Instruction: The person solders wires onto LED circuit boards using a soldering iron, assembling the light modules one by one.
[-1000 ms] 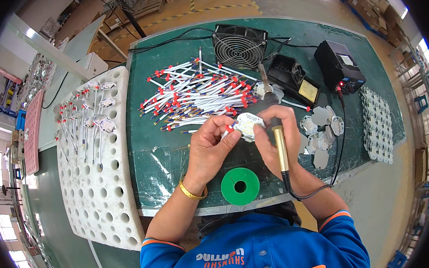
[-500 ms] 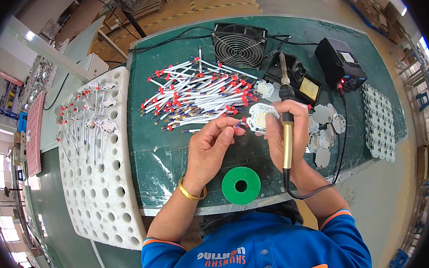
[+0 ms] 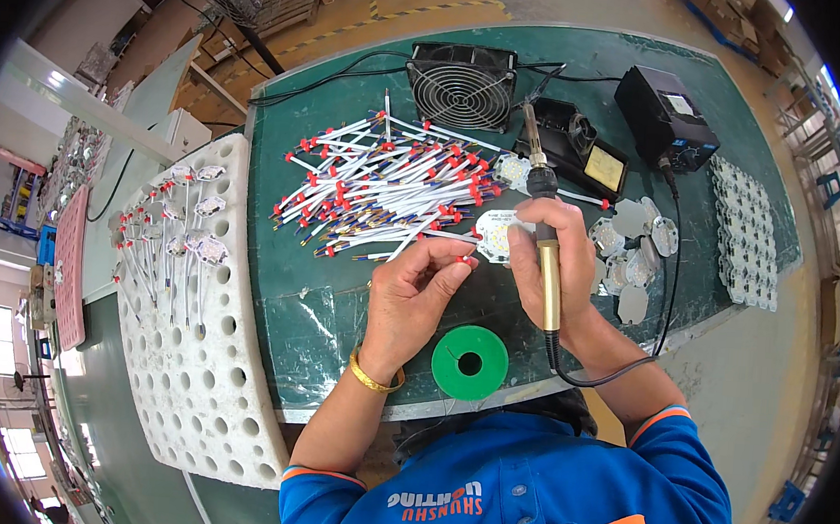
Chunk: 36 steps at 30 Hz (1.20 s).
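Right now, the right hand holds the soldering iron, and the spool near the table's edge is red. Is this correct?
Only the colour is wrong: the head view shows a green spool. The right hand does hold the soldering iron.

Green workbench (image 3: 287,287) bearing piled white wires (image 3: 386,187), black fan (image 3: 463,92), green spool (image 3: 447,363), loose boards (image 3: 619,273)

The left hand (image 3: 410,295) pinches; the right hand (image 3: 578,261) grips.

There are 2 hands (image 3: 405,295), 1 soldering iron (image 3: 548,286), 1 held disc (image 3: 493,232), 1 green spool (image 3: 446,363) and 1 sponge (image 3: 605,168).
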{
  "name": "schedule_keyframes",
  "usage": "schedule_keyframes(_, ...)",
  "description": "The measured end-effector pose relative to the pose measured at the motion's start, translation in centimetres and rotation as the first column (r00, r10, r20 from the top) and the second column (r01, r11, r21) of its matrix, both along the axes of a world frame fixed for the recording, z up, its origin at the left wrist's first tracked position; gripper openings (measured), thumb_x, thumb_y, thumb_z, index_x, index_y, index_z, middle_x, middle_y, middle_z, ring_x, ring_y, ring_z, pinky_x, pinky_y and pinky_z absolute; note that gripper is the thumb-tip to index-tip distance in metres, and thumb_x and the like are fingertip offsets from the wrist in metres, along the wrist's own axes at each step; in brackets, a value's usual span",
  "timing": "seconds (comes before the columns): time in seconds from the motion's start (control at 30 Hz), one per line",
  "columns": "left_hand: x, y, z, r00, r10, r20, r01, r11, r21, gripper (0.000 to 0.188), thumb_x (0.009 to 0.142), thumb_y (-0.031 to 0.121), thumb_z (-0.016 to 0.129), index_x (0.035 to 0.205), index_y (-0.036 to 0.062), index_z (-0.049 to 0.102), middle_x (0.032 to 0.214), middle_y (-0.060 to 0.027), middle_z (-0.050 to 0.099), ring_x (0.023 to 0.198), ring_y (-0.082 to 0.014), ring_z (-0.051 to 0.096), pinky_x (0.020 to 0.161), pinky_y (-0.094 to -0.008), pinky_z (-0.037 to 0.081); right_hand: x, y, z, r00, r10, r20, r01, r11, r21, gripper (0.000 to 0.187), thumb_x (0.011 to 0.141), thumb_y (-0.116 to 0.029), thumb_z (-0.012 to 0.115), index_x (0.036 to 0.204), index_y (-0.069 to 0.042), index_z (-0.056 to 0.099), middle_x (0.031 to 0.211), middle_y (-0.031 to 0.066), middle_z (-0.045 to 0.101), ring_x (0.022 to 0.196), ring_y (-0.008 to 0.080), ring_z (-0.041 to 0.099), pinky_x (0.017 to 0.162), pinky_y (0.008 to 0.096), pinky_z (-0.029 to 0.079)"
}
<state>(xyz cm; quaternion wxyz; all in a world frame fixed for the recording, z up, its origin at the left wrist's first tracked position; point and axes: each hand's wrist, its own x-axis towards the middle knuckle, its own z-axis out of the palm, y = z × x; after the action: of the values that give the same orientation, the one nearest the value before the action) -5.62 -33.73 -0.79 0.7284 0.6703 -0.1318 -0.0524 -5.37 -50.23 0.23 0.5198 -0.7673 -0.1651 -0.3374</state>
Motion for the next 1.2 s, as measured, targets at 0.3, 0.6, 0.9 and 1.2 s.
schedule_keyframes(0.3,0.2,0.6,-0.9,0.999,-0.041,0.006,0.039,0.979,0.2,0.02,0.082,0.007,0.066,0.101,0.0005,0.064,0.08,-0.0013,0.062,0.071,-0.0075,0.054,0.067,-0.0222,0.046,0.5,-0.3,-0.4,0.977,0.174,0.124,-0.163,0.982,-0.09,0.028,0.074,0.009,0.061,0.096,-0.003,0.05,0.077,0.0098,0.058,0.057,0.028,0.054,0.049,0.0333,0.044)
schedule_keyframes(0.6,0.2,0.3,-0.4,0.988,-0.087,-0.126,0.093,0.995,0.035,0.013,0.084,0.005,0.065,0.095,0.0015,0.06,0.079,0.0014,0.062,0.069,-0.0062,0.054,0.066,-0.0205,0.046,0.2,-0.2,-0.8,0.981,0.078,0.18,-0.06,0.993,-0.101,0.03,0.073,0.006,0.063,0.098,-0.004,0.05,0.074,0.0082,0.056,0.056,0.026,0.057,0.046,0.0337,0.044)
schedule_keyframes(0.9,0.3,0.8,0.1,0.98,-0.16,-0.116,0.176,0.974,0.143,0.018,0.09,0.013,0.058,0.104,0.0012,0.059,0.083,-0.0032,0.065,0.073,-0.0058,0.056,0.063,-0.0184,0.044,0.0,-0.5,-0.4,0.992,0.112,-0.061,-0.116,0.992,-0.053,0.024,0.078,0.002,0.063,0.097,-0.003,0.049,0.082,0.0098,0.06,0.059,0.0254,0.059,0.052,0.0315,0.045)
schedule_keyframes(1.2,0.3,0.9,0.9,0.964,-0.193,-0.184,0.229,0.953,0.2,0.014,0.092,0.013,0.054,0.099,0.002,0.06,0.077,-0.0026,0.065,0.062,-0.0014,0.045,0.055,-0.0168,0.036,0.5,-0.7,-0.6,0.987,0.162,0.015,-0.16,0.984,-0.08,0.027,0.075,0.003,0.065,0.096,-0.005,0.049,0.082,0.01,0.061,0.064,0.0263,0.061,0.055,0.0321,0.047)
